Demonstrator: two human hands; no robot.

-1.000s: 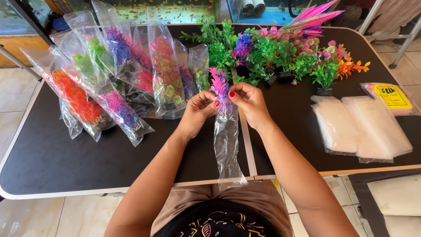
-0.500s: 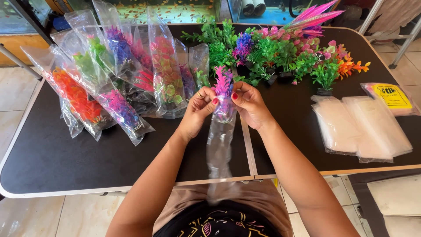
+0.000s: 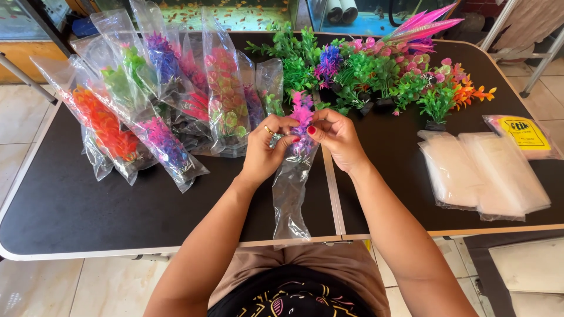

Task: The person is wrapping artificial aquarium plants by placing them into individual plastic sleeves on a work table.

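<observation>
Both hands meet over the black worktop (image 3: 70, 205). The left hand (image 3: 267, 149) and right hand (image 3: 335, 136) have their fingers clamped on the mouth of a clear plastic sleeve (image 3: 291, 196), which hangs below the fingers. A pink plastic plant (image 3: 302, 114) sticks up between the fingers.

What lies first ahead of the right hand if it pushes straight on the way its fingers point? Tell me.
The right hand points leftward, so its fingers already touch the pink plastic plant held over the clear plastic bag. Just beyond that comes the left hand, though depth is hard to judge.
</observation>
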